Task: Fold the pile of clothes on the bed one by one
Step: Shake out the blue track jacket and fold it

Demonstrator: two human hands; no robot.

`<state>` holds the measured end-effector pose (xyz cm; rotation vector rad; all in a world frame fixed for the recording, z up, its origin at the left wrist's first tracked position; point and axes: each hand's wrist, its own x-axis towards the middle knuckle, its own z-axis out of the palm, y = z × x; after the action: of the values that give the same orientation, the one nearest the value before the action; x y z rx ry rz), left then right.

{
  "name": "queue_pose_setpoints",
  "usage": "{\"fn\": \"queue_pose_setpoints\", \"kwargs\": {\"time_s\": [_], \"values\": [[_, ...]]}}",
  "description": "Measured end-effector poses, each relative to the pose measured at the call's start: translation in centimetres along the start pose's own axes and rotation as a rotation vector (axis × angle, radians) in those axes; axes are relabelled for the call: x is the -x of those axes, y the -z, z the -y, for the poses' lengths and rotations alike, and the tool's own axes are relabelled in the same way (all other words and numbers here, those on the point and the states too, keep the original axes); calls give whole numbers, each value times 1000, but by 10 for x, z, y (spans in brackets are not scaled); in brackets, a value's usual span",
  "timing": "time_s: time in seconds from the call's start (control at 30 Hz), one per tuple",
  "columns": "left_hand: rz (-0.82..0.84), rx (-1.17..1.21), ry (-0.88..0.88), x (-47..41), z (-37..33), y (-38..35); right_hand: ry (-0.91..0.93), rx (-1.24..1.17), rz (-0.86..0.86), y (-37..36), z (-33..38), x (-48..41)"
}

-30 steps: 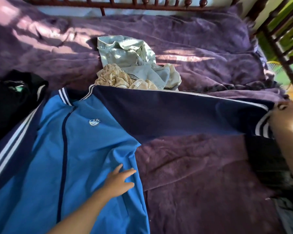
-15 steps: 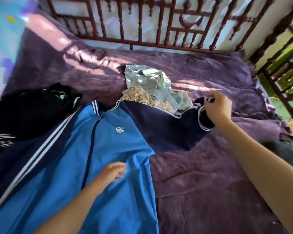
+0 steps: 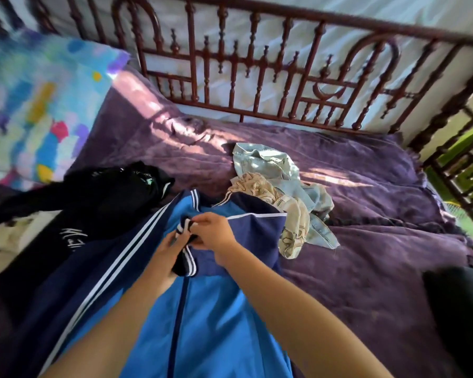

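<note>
Right hand [image 3: 216,236] and left hand [image 3: 165,257] both pinch the cuff [image 3: 185,227] over the jacket [image 3: 216,323] chest. Right just swung it in from far right, so the sleeve [image 3: 253,230] fold looks nearly done. Pile [image 3: 271,170] waits beyond the hands.

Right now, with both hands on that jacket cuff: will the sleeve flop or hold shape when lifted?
Probably floppy: the sleeve lies folded limp across the jacket. Likely light: right hand and left hand hold its cuff by fingers alone. Smooth-looking fabric may slide on the bedspread.
</note>
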<state>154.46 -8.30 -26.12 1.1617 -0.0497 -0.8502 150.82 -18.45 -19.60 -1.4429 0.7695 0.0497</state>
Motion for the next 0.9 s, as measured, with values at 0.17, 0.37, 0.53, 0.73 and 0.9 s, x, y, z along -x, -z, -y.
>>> {"fn": "queue_pose_setpoints", "kwargs": {"time_s": [0.17, 0.37, 0.53, 0.73, 0.9], "values": [[-186, -48, 120, 1, 21, 47, -170, -135, -120, 1, -45, -2], [-291, 179, 447, 3, 20, 107, -317, 45, -358, 37, -96, 3], [-425, -99, 596, 23, 44, 154, -356, 126, -391, 29, -126, 5], [-510, -402, 274, 41, 41, 176, -349, 348, -298, -6, -146, -2], [-800, -1295, 72, 96, 63, 234, -351, 413, -222, -39, -153, 7]]}}
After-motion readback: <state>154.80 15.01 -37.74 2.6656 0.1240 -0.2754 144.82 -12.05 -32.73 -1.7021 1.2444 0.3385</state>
